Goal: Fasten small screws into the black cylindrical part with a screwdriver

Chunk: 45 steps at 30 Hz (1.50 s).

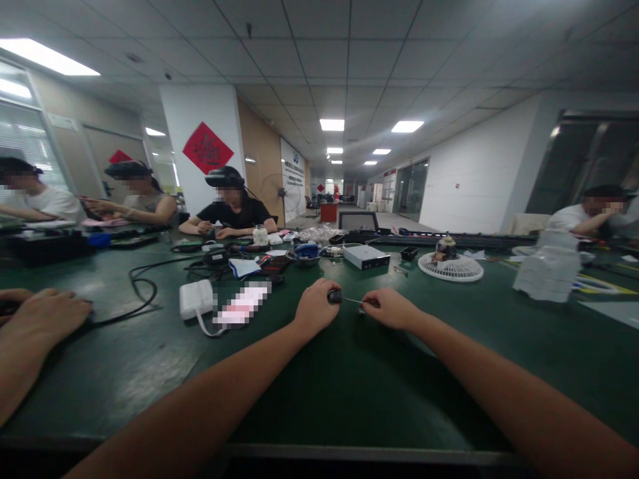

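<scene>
In the head view, my left hand (315, 310) is closed around the black handle of what looks like a screwdriver (335, 296). Its thin metal shaft points right, toward my right hand (388, 307). The fingers of my right hand are pinched together by the shaft's far end, at a small metallic piece (362, 310) too small to name. Whether the shaft touches that piece cannot be made out. Both hands are just above the green tabletop (349, 392). Beyond them lies a silver-grey box-shaped device (367, 257).
A white fan grille with a motor (450, 267) and a clear plastic container (548, 269) stand to the right. Left are a white power bank (196, 299) with a cable, black cables (144, 293) and a blue item in a bowl (305, 253). Another person's hand (50, 316) rests far left.
</scene>
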Each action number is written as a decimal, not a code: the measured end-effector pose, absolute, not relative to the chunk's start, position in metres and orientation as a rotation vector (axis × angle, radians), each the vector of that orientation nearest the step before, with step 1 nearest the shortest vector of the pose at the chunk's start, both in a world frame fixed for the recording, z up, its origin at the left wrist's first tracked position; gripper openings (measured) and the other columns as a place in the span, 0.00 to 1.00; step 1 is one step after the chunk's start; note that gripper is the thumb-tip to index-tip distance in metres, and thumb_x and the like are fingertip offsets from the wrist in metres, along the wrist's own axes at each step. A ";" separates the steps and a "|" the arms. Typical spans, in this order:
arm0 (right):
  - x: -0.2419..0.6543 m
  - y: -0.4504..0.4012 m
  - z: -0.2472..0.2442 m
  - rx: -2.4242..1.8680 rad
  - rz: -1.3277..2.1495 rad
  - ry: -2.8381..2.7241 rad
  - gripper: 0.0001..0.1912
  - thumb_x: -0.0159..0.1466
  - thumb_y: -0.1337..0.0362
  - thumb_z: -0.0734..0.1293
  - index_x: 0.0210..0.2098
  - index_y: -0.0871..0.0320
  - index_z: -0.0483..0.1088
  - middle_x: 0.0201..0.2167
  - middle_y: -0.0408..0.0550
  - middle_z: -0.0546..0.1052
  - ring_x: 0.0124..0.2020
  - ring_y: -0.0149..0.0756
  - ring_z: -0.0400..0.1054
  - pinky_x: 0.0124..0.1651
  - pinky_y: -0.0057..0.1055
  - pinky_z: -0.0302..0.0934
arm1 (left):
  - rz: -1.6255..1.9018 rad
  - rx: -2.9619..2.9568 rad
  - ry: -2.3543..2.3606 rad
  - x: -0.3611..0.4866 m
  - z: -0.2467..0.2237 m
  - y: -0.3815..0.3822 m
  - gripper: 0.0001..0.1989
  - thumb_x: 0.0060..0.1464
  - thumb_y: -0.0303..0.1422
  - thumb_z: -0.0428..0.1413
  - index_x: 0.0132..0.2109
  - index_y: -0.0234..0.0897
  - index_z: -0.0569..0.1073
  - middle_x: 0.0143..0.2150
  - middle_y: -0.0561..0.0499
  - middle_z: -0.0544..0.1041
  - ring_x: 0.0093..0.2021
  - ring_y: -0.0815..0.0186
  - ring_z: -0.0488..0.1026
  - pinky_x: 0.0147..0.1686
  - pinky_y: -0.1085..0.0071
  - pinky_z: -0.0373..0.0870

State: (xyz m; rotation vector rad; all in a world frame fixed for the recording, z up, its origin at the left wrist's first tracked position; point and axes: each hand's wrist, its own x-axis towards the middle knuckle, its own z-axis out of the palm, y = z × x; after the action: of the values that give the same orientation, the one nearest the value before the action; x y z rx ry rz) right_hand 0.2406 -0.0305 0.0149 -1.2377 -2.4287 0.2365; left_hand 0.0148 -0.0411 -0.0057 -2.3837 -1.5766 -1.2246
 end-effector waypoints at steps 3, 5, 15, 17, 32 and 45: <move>0.241 -0.031 0.015 -1.310 0.155 -2.409 0.12 0.64 0.61 0.62 0.35 0.58 0.77 0.29 0.49 0.79 0.29 0.36 0.69 0.29 0.29 0.53 | -1.281 -2.347 -1.613 0.015 -0.004 -0.041 0.12 0.51 0.27 0.60 0.45 0.39 0.77 0.44 0.48 0.78 0.45 0.60 0.76 0.48 0.67 0.70; 0.240 -0.031 0.016 -1.345 0.078 -2.343 0.12 0.65 0.63 0.61 0.34 0.59 0.75 0.30 0.50 0.79 0.31 0.37 0.70 0.31 0.30 0.53 | -1.296 -2.320 -1.658 0.015 -0.003 -0.041 0.13 0.51 0.29 0.61 0.46 0.38 0.77 0.45 0.48 0.78 0.46 0.60 0.75 0.49 0.67 0.70; 0.237 -0.029 0.006 -1.319 0.283 -2.447 0.16 0.63 0.54 0.68 0.45 0.55 0.78 0.31 0.46 0.78 0.31 0.35 0.70 0.31 0.29 0.54 | -1.189 -2.369 -1.768 0.016 -0.007 -0.041 0.14 0.51 0.33 0.64 0.46 0.41 0.77 0.45 0.49 0.78 0.45 0.60 0.76 0.45 0.68 0.70; 0.237 -0.028 0.004 -1.288 0.269 -2.471 0.13 0.62 0.57 0.69 0.43 0.54 0.79 0.30 0.45 0.77 0.30 0.35 0.69 0.31 0.29 0.54 | -1.171 -2.383 -1.769 0.015 -0.008 -0.041 0.14 0.51 0.34 0.64 0.47 0.42 0.78 0.46 0.49 0.78 0.45 0.60 0.76 0.45 0.68 0.70; 0.236 -0.023 0.007 -1.139 0.365 -2.135 0.09 0.59 0.62 0.72 0.38 0.56 0.82 0.36 0.48 0.82 0.38 0.39 0.74 0.43 0.33 0.64 | -0.963 -2.669 -1.527 0.019 -0.003 -0.045 0.20 0.52 0.37 0.65 0.54 0.50 0.78 0.47 0.53 0.82 0.47 0.58 0.76 0.49 0.65 0.68; 0.236 -0.020 0.004 -1.102 0.564 -2.113 0.07 0.55 0.62 0.75 0.32 0.58 0.81 0.29 0.45 0.81 0.33 0.37 0.73 0.38 0.31 0.62 | -0.931 -2.765 -1.250 0.020 -0.002 -0.045 0.23 0.51 0.36 0.67 0.55 0.50 0.78 0.50 0.53 0.82 0.49 0.58 0.75 0.50 0.64 0.65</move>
State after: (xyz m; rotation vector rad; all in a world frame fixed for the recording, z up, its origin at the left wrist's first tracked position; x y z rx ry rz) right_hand 0.2357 -0.0203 0.0039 -1.1017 -2.1128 0.5637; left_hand 0.0198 -0.0452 -0.0024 -2.7648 -1.2499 -0.9313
